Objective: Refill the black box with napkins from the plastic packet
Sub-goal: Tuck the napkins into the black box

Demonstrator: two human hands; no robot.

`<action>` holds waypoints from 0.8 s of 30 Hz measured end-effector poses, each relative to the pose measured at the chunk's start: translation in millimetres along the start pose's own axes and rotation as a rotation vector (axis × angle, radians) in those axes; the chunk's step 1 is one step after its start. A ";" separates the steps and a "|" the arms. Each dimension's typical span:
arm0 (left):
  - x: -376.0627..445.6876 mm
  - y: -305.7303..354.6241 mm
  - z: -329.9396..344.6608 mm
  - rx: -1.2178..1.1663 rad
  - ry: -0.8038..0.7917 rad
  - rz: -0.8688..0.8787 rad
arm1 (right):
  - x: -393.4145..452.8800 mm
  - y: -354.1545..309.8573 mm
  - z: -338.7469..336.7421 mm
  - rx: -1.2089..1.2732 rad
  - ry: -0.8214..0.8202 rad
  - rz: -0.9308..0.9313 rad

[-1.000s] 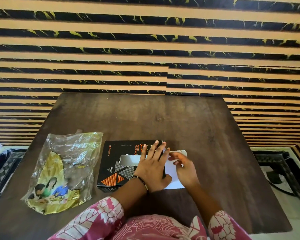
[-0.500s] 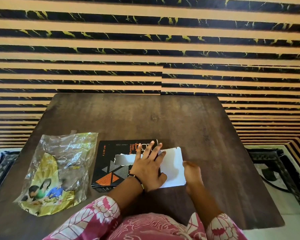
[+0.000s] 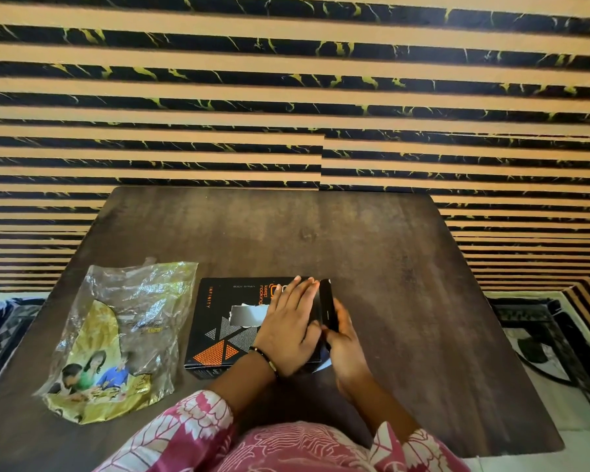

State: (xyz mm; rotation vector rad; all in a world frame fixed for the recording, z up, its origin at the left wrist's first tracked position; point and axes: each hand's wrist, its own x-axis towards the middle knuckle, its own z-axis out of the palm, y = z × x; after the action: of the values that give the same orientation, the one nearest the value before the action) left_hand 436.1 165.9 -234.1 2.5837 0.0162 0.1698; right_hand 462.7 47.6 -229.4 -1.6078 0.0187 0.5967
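Our left hand's fingers [image 3: 298, 294] lie flat and spread, close together, pressing palm-down on the top of the black box [image 3: 225, 321]; they grip nothing. Our right hand's fingers [image 3: 342, 318] curl around the box's end flap [image 3: 326, 306], which stands nearly upright at the right end of the box, thumb side toward the box and the rest behind the flap. The left hand [image 3: 292, 330] covers the right part of the lid, a dark beaded band at its wrist. The right hand [image 3: 346, 338] sits just beside it, the two hands almost touching.

The box lies flat on the dark wooden counter [image 3: 372, 253], near its front edge, with orange and grey triangles and orange lettering printed on top. A torn slot in the lid shows a pale napkin [image 3: 247, 315] inside. A sliver of white shows below the flap, at the box's near right corner.

Left of the box, apart from it, lies the plastic packet [image 3: 123, 338], crumpled and flattened, clear above and yellow below with printed figures. We cannot tell whether any napkins are in it.

Pink patterned sleeves [image 3: 184, 434] fill the bottom edge. A striped black-and-tan wall [image 3: 286, 97] rises behind the counter.
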 end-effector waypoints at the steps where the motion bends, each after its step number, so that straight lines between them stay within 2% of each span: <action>1: -0.2 -0.2 0.0 -0.021 0.008 -0.003 | -0.6 -1.2 -0.3 0.008 -0.019 0.001; 15: 2.2 -0.5 -0.5 -0.056 -0.006 -0.011 | -6.4 7.8 8.2 0.042 -0.116 -0.005; 20: 1.2 -0.1 -1.3 -0.082 -0.002 -0.018 | -10.0 7.4 9.9 -0.018 -0.156 0.004; 24: -0.9 3.1 -8.7 -0.287 0.063 -0.060 | -10.0 4.5 10.8 -0.029 -0.143 -0.008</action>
State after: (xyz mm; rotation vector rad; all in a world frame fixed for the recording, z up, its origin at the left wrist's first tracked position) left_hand 434.0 167.8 -225.2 2.2881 0.0856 0.2149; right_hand 448.6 53.8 -229.7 -1.5893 -0.1029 0.7070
